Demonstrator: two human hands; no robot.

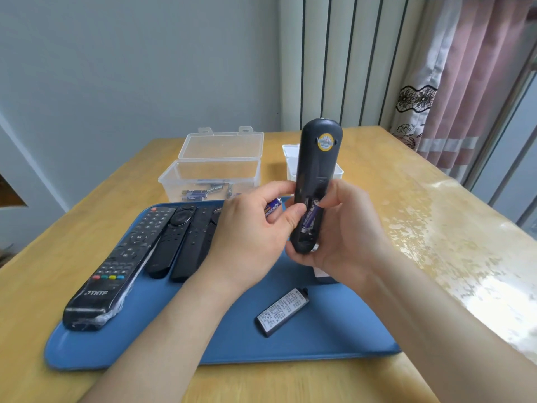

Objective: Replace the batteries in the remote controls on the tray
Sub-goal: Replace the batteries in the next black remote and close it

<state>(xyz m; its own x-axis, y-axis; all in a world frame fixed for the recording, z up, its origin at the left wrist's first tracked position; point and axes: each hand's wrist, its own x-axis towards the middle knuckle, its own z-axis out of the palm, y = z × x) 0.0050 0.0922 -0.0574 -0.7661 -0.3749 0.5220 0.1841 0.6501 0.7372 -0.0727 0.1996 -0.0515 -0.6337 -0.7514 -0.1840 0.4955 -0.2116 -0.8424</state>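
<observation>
A dark remote (316, 167) stands upright above the blue tray (319, 341), its back facing me and its battery bay uncovered. My right hand (345, 234) grips its lower end, and the thumb presses a blue battery (311, 218) lying in the bay. My left hand (255, 231) steadies the remote's left side while its fingers hold a second blue battery (273, 209). The remote's battery cover (282, 311), with a printed label, lies loose on the tray. Three black remotes (116, 263) lie side by side on the tray's left part.
A clear plastic box (215, 170) with its lid up stands behind the tray and holds several batteries (200, 193). A white container (290, 161) sits behind the held remote. The wooden table (436, 228) extends right toward a pink curtain (465, 82).
</observation>
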